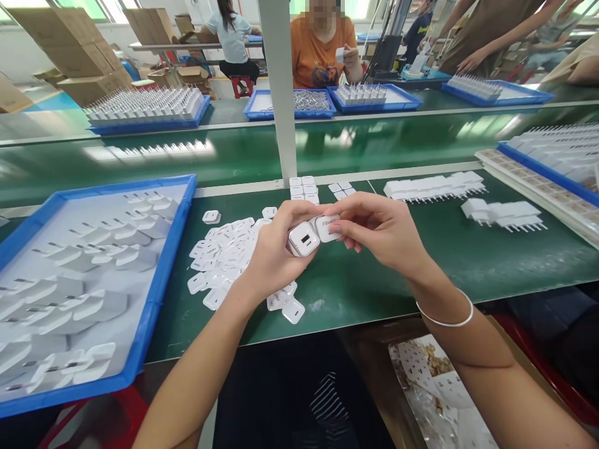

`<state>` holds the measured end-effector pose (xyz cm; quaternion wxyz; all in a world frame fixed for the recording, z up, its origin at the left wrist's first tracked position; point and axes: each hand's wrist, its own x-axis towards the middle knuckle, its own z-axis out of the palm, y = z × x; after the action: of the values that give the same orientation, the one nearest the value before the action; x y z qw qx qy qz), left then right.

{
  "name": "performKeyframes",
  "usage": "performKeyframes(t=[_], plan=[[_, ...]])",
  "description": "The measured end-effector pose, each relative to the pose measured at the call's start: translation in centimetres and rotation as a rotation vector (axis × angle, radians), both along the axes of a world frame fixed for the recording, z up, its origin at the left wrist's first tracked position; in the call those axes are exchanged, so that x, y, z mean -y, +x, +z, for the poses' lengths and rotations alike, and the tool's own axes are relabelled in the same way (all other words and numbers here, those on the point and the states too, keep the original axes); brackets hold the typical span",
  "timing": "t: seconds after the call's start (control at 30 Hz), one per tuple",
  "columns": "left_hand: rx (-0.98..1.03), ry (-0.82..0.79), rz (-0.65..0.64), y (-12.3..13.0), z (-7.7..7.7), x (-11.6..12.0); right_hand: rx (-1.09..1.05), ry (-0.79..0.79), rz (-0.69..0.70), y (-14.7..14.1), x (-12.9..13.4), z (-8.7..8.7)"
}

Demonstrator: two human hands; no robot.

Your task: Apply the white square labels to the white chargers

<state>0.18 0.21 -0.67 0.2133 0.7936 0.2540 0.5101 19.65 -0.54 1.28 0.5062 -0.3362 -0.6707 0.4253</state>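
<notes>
My left hand (274,252) is closed around a white charger housing (297,244), whose end face with a dark USB slot is turned towards me. Between the thumb and fingers of my right hand (386,227) is a white cover plate (324,228) with grey lettering, held right against the housing's side edge. Whether the two are joined, I cannot tell. A loose pile of white cover plates (227,252) lies beside and below my left hand. Just beyond my hands sit small neat stacks of printed plates (303,187).
On the left, a blue-rimmed tray (163,299) bears rows of white chargers with pins. More chargers (435,186) lie in rows at the right, near another blue tray (552,168). A white post (277,93) rises at the bench's far edge. Co-workers sit across the green line.
</notes>
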Motion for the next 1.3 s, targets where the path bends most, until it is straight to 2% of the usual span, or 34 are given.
performKeyframes(t=[0.47,0.63,0.7,0.8,0.87,1.3], plan=[[-0.009,0.002,-0.045,0.3,-0.4,0.1,0.054,-0.125,0.036,0.5,-0.4,0.4],[0.086,-0.068,-0.05,0.4,0.2,0.3,0.103,-0.047,-0.079,0.4,-0.5,0.2],[0.137,-0.109,-0.063,0.4,0.6,0.5,0.064,-0.074,-0.001,0.3,-0.6,0.1],[0.165,-0.159,-0.071,0.3,1.1,0.8,-0.054,-0.172,0.225,0.4,-0.7,0.2],[0.164,-0.16,-0.073,0.3,1.3,1.0,-0.108,-0.213,0.293,0.4,-0.7,0.3],[0.152,-0.104,-0.075,0.1,0.8,0.6,-0.12,-0.264,0.229,-0.1,-0.5,0.0]])
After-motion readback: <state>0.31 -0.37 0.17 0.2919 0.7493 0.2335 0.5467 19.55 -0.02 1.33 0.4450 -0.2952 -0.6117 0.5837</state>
